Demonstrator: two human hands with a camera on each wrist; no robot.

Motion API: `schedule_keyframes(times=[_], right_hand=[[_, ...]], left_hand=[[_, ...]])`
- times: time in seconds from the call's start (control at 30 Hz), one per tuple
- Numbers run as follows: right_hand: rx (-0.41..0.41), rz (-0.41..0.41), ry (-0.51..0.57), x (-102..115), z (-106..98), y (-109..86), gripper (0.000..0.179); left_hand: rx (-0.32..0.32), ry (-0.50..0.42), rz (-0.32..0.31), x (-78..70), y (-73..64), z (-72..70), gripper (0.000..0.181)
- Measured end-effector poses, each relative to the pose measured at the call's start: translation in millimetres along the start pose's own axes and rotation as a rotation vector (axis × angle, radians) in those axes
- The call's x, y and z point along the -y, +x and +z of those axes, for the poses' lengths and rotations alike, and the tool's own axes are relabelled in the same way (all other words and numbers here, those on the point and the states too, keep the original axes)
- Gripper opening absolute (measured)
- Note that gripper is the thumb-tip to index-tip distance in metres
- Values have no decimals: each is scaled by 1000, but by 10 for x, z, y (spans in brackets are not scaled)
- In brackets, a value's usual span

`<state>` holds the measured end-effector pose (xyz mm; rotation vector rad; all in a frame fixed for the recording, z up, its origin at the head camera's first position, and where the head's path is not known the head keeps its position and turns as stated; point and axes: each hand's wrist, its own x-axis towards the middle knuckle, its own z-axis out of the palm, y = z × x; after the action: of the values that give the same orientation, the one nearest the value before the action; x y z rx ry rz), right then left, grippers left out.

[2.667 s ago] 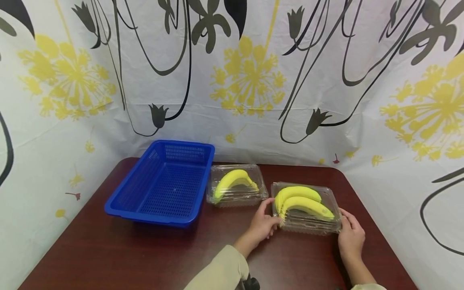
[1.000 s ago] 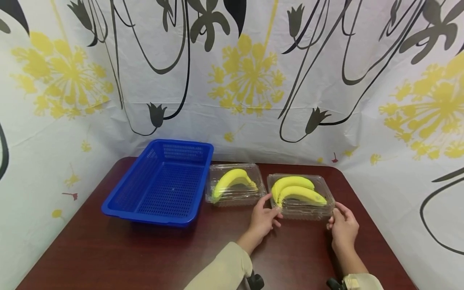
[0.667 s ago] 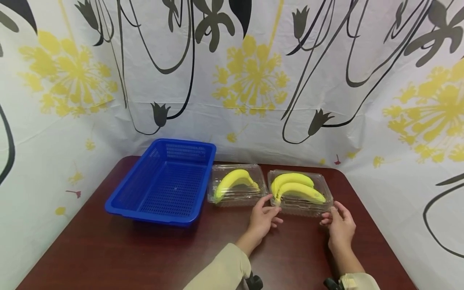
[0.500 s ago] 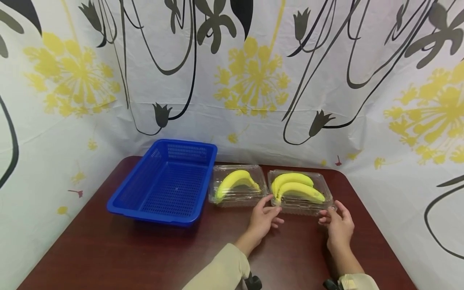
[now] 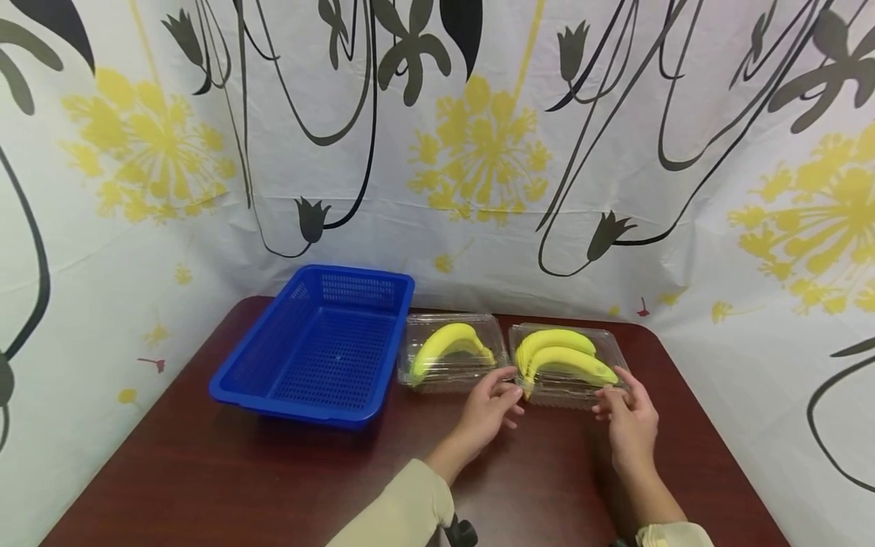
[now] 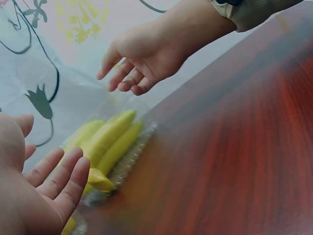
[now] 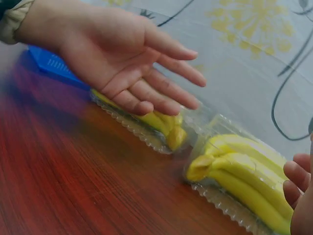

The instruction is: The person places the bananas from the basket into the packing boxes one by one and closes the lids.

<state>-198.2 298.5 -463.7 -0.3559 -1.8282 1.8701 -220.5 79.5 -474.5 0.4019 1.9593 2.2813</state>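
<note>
A clear plastic clamshell box (image 5: 574, 396) with a bunch of bananas (image 5: 570, 363) inside rests on the right of the table, its lid down. My left hand (image 5: 484, 410) hovers by its near left corner, fingers loosely spread and holding nothing. Near the front right corner is my right hand (image 5: 630, 425), fingers relaxed and slightly bent, also without a hold. Both wrist views show gaps between the box and the palms. A second clear clamshell box (image 5: 451, 380) with bananas (image 5: 444, 348) lies just left of the first, a narrow gap between them.
A blue perforated plastic basket (image 5: 328, 357) stands at the left, close beside the second box. The dark red-brown table (image 5: 273, 479) ends at a wall hanging (image 5: 383, 243) with flower print behind and at both sides.
The right-hand box has slid away from me, roughly level with the other box. Both hands have let go of it, the right one drawing off its right side toward the front.
</note>
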Motion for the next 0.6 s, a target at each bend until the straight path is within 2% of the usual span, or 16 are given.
schedule_keyframes(times=[0.2,0.33,0.47,0.6], right_hand=[[59,-134,-90,49,56,-50,41],[90,-220,-156,73,77,-60,43],[123,-323,-267,70,72,-62,43],[154,-460,-397,50,30,-43,41]], left_hand=[[19,33,26,-193,-30,-147,43],[19,50,74,-323,-55,-250,43],[21,121,115,-429,-108,-346,41],[41,215,143,-472,-188,-464,42]])
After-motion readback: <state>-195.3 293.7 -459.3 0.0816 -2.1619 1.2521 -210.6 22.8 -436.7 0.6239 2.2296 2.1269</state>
